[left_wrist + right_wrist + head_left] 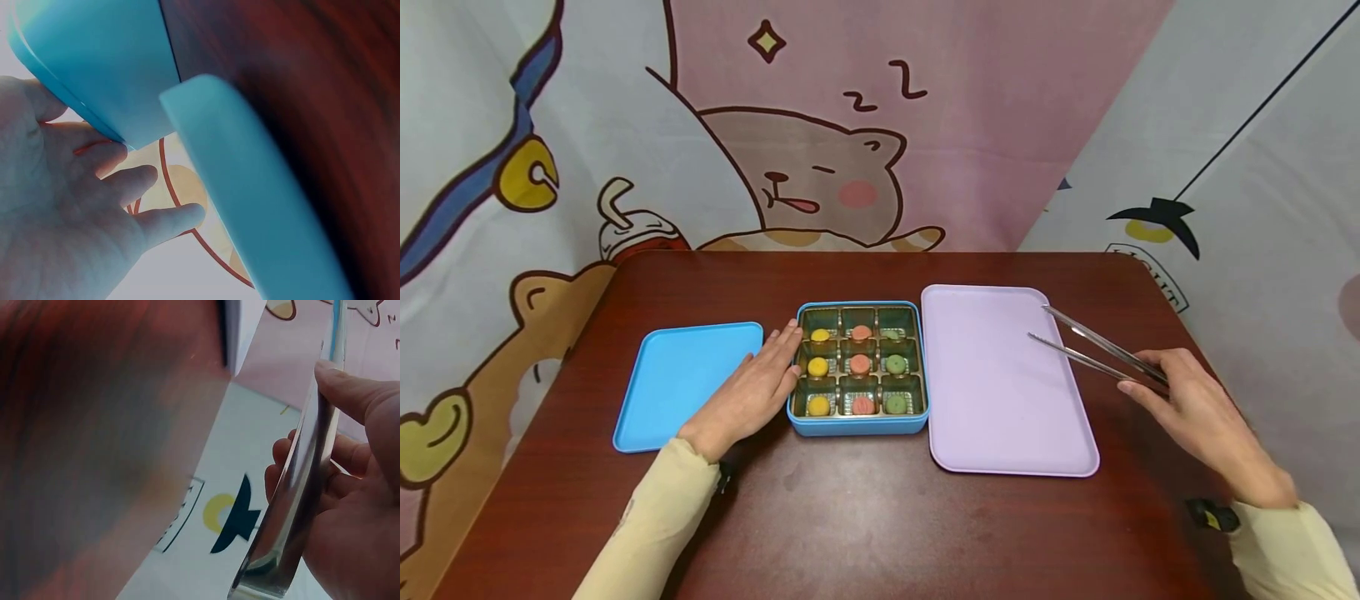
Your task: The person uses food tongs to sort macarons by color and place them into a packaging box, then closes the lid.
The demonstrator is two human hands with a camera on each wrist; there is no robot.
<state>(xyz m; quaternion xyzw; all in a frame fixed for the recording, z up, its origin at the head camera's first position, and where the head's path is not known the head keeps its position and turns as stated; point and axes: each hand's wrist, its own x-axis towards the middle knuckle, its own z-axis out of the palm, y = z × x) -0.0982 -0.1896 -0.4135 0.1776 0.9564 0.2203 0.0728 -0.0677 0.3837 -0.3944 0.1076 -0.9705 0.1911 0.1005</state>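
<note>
In the head view, a blue box with a gold-coloured tray of square compartments stands mid-table. Small round sweet-like pieces lie in it: a yellow one and others down the left column, pink ones in the middle, green ones on the right. My left hand rests its extended fingers along the box's left rim; the left wrist view shows fingertips right at that rim. My right hand holds metal tongs between thumb and fingers, their tips apart over the lilac tray.
To the left of the box lies a blue lid-like tray, partly under my left forearm in the head view. The lilac tray sits close against the box's right side. Behind the brown table hangs a cartoon-printed cloth.
</note>
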